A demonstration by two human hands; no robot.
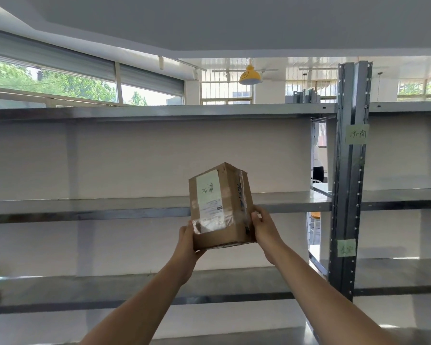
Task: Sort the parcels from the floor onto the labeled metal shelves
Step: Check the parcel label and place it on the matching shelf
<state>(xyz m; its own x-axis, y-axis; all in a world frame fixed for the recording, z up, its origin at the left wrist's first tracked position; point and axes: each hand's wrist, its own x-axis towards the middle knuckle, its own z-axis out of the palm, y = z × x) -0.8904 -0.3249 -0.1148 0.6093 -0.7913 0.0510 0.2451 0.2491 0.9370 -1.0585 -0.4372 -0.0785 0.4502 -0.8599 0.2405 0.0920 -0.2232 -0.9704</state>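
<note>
Brown cardboard parcel [222, 207] with a pale green handwritten label [208, 188] – clear glossy tape over it. Grey metal shelves [135, 207], pale green tags [357, 134] on the upright – yellow pendant lamp [250, 75].

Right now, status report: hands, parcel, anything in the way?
Left hand and right hand grip the parcel low on its sides. Parcel tilted, held before the middle shelf, not set down. Nothing seen between them.

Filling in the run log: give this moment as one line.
phase: carry | parcel: held up before metal shelves | left hand: grips its lower left | right hand: grips its right side | placed: no
</note>
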